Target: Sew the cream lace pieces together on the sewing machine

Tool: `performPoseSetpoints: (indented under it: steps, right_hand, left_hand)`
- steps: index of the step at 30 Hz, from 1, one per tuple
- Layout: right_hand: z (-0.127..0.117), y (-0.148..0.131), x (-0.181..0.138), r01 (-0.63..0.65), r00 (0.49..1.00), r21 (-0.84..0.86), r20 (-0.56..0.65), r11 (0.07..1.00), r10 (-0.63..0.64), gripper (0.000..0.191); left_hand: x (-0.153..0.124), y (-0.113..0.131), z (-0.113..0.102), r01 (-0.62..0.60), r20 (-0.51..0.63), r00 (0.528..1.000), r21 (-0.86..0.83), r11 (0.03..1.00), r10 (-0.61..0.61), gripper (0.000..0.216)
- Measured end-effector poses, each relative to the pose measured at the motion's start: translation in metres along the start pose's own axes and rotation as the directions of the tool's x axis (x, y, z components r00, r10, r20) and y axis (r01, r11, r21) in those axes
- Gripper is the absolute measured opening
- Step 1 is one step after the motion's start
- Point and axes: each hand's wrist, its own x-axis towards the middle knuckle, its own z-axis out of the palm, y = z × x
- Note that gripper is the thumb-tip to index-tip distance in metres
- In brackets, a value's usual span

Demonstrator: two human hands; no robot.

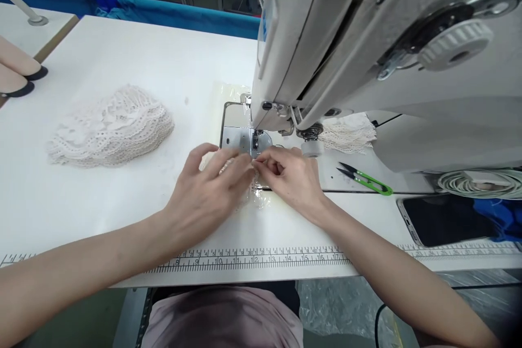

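Both my hands meet just in front of the presser foot (256, 140) of a sewing machine (318, 38). Under the curled fingers of my left hand (212, 190) a small piece of white lace (227, 165) shows; the hand mostly covers it. My right hand (291, 176) pinches with thumb and forefinger at the edge of the same lace, close to the left fingertips. Behind my right hand, under the machine arm, lies a stack of lace pieces (346, 133). A larger pile of white eyelet lace (116, 128) rests to the left.
Green-handled thread snips (367, 178) lie right of my right hand. Farther right are a phone (446, 220), a coil of pale green cord (483, 182) and blue cloth (503, 220). A ruler strip (236, 259) runs along the front edge. Blue fabric (183, 13) borders the back.
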Motion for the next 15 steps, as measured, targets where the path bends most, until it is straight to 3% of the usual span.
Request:
performPoseSetpoints:
  steps: [6, 10, 12, 15]
  right_hand:
    - [-0.001, 0.008, 0.003, -0.032, 0.997, -0.038, -0.066, 0.999, 0.030, 0.014]
    - [-0.004, 0.010, -0.005, 0.169, 0.967, -0.211, -0.155, 0.963, -0.203, 0.021]
    - [-0.005, 0.009, -0.010, 0.272, 0.934, -0.325, -0.137, 0.905, -0.330, 0.027]
    - [-0.007, 0.008, -0.014, 0.333, 0.910, -0.471, -0.067, 0.817, -0.410, 0.030]
  left_hand:
    - [-0.005, 0.009, -0.004, -0.030, 0.143, 0.989, -0.014, 0.999, 0.032, 0.035]
    - [0.001, 0.000, 0.004, -0.003, 0.141, 0.990, -0.112, 0.994, 0.019, 0.034]
    - [0.004, -0.003, 0.008, 0.012, 0.125, 0.992, -0.150, 0.989, 0.007, 0.033]
    - [0.004, -0.005, 0.011, 0.007, 0.121, 0.993, -0.132, 0.991, 0.009, 0.034]
